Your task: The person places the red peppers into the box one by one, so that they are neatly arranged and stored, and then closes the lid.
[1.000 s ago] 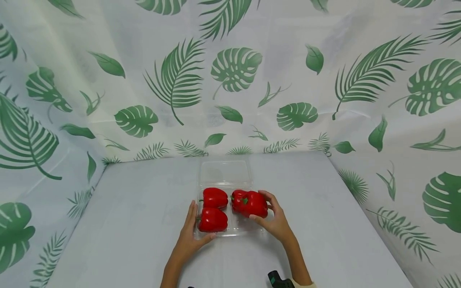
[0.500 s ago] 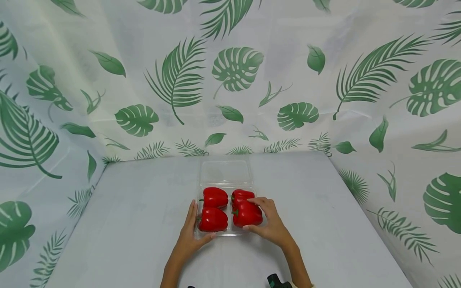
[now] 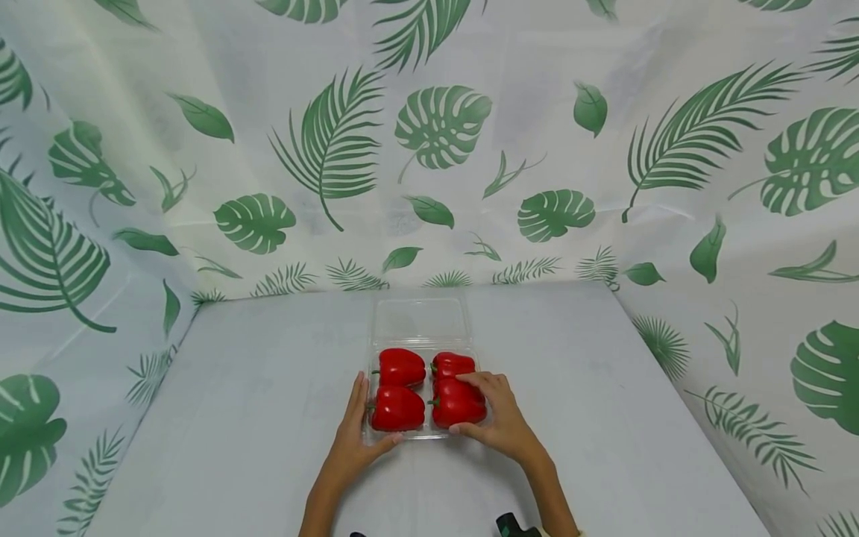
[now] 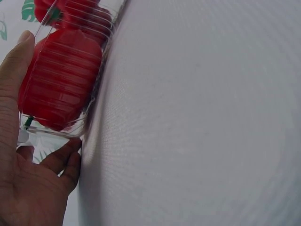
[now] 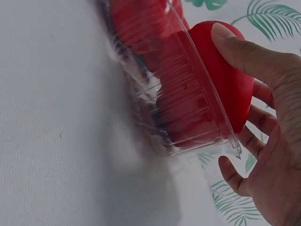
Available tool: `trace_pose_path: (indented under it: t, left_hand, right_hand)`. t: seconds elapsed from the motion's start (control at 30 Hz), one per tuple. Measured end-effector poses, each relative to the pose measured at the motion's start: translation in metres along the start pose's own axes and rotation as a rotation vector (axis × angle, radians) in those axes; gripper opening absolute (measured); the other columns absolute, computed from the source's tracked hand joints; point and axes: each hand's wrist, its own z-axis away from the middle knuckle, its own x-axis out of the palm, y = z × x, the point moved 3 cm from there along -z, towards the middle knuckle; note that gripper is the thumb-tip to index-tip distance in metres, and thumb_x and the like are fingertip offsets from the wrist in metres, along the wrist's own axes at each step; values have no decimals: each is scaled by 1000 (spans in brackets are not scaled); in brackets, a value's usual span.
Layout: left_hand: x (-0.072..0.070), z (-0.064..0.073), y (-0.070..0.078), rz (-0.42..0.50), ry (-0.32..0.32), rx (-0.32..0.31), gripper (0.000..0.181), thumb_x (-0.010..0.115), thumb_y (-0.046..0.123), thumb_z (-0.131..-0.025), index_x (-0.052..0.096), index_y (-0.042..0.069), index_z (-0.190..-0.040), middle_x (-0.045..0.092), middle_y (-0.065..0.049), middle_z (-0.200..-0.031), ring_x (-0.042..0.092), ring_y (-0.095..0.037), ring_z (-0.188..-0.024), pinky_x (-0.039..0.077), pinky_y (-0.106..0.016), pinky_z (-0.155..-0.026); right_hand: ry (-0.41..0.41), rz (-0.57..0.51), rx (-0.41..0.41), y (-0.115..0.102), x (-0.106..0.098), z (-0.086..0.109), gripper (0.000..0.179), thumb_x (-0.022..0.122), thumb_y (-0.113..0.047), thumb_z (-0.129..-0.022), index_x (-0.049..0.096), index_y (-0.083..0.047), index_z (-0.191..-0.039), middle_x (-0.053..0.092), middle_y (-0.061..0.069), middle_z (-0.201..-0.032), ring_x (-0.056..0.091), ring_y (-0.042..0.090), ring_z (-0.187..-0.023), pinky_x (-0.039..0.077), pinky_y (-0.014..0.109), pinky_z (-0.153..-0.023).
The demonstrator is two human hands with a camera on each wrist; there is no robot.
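Note:
Red bell peppers fill a clear plastic clamshell container in two columns. My right hand holds the front right bell pepper, thumb at its near side and fingers over its far side. In the right wrist view, that pepper sits partly inside the container, its upper part bulging above the rim. My left hand lies along the container's left side, fingers straight and thumb stretched along the front edge. The front left bell pepper is beside it. Behind sit the back left pepper and back right pepper, partly covered.
The container's lid lies folded back behind the peppers. All stands on a white tabletop, backed and flanked by a leaf-print sheet. A black device shows at my right wrist.
My right hand has moved left and down with the bell pepper, from over the back right pepper into the front right place. The left hand has stayed put.

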Motion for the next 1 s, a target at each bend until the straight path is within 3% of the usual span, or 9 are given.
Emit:
trace_pose_path:
  t: [0.23,0.67,1.0]
  left_hand:
    - [2,1,0,13,-6,-3,114,80,53,-72,12,23,-158,8,2,-166,15,-31,-152,33,-54,-111]
    - [0,0,-1,1,-1,5,113,79,56,-72,12,27,-158,8,5,-165,15,-30,-152,32,-55,-112]
    - [0,0,0,-4,0,-6,114,80,54,-70,11,30,-158,8,6,-165,16,-29,-152,33,-55,-111]
  right_hand:
    - [-11,75,5,1,4,2,74,90,-38,-63,58,-22,-128,57,0,-125,47,16,-116,57,38,-86]
    - [-14,123,8,1,7,1,75,90,-36,-64,59,-17,-130,56,4,-122,49,20,-115,55,42,-86]
    - [52,96,-37,0,4,3,49,79,-30,-79,65,-20,-126,58,6,-116,53,22,-110,55,46,-85]
